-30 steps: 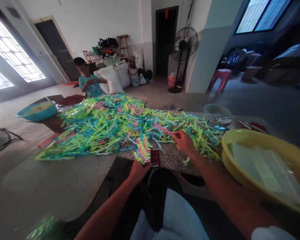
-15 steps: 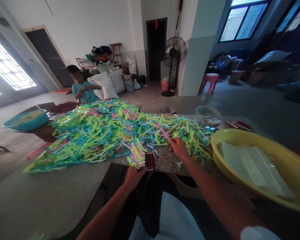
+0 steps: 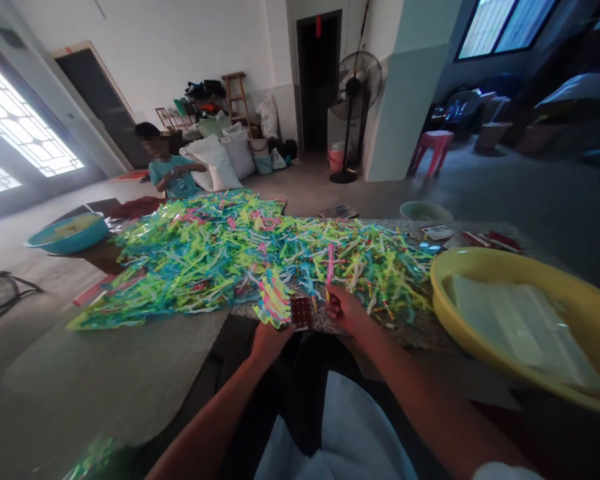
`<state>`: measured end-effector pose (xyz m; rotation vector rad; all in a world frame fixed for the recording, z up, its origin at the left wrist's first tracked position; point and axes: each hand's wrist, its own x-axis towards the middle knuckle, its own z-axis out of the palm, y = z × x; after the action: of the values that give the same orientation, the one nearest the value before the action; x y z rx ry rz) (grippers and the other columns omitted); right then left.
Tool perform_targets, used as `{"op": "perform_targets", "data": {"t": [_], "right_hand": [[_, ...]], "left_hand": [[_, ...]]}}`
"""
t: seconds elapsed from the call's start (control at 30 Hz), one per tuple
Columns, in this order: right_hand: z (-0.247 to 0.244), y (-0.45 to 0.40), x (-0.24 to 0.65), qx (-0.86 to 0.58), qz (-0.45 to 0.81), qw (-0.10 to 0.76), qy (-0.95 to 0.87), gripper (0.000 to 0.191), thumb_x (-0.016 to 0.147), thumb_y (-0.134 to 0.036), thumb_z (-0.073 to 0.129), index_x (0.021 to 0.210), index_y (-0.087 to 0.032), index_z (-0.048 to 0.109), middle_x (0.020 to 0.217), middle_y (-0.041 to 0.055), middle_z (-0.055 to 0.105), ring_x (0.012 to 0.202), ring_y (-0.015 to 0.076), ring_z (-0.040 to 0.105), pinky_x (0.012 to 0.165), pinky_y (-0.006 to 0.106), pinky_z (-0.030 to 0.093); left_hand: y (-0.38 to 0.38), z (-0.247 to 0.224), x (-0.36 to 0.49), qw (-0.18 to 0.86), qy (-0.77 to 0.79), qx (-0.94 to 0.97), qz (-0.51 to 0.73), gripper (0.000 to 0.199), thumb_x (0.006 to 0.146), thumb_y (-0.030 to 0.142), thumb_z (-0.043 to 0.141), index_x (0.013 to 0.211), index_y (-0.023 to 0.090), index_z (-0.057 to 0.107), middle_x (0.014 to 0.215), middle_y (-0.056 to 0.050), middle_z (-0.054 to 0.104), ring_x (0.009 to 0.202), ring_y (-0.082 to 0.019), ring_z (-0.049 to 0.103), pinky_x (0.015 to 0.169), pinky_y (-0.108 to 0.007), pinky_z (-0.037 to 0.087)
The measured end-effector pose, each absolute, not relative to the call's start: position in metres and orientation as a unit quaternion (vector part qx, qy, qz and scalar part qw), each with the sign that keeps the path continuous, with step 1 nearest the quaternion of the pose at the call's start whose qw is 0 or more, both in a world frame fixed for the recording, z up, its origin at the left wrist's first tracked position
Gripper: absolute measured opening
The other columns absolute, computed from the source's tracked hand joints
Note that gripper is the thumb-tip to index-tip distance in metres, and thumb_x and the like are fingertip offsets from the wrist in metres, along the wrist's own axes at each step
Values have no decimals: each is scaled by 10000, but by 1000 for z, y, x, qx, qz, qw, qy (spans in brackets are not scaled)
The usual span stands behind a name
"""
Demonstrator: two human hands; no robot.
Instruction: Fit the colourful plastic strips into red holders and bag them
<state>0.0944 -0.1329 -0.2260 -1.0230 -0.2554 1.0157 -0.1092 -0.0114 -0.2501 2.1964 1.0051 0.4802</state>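
My left hand point(image 3: 270, 341) is closed at the table's near edge. It grips a dark red holder point(image 3: 301, 312) with rows of small round marks, and a fan of yellow, pink and white plastic strips point(image 3: 274, 301) rises from that hand. How the strips are fixed to the holder is hidden. Just right of the holder, my right hand point(image 3: 349, 311) pinches a pink plastic strip point(image 3: 331, 261), held roughly upright. Beyond both hands spreads a large heap of green, blue, white and pink strips point(image 3: 195, 257).
A yellow basin point(image 3: 447, 293) with pale clear packs stands at my right. A blue basin point(image 3: 70, 237) is at far left. Across the heap is a person in a teal shirt point(image 3: 177, 177). Behind are white sacks point(image 3: 213, 160), a standing fan point(image 3: 353, 87) and a red stool point(image 3: 433, 148).
My right hand has moved left and toward me with the pink strip, which now stands more upright, close to the dark red holder. My left hand stays nearly in place. The view has shifted slightly.
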Motion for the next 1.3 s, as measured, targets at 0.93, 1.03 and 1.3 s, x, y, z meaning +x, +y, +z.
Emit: {"op": "perform_targets", "data": {"t": [0.93,1.03,1.3], "right_hand": [[-214,-67,65,-837,195,185,-476,264,976,-303,523,1055,-136,712,1022,133,744,908,206,672,714,257,396],[-221,-66,62,-847,188,209,-451,279,983,-357,529,1031,-153,714,1009,112,746,918,200,667,730,256,397],[-217,-66,51,-851,161,123,-485,346,1020,-360,460,1091,-128,707,1063,179,732,1013,263,689,822,308,468]], "left_hand": [[-7,-253,-110,373,334,844,191,504,814,389,745,1278,207,671,1311,-93,688,1244,-292,620,1014,-375,512],[-8,-252,-110,372,339,843,188,507,815,387,745,1284,209,669,1300,-90,695,1240,-292,623,1008,-370,515],[-9,-250,-109,373,340,843,185,531,829,429,729,1306,207,654,1328,-94,678,1262,-292,608,1040,-384,497]]}}
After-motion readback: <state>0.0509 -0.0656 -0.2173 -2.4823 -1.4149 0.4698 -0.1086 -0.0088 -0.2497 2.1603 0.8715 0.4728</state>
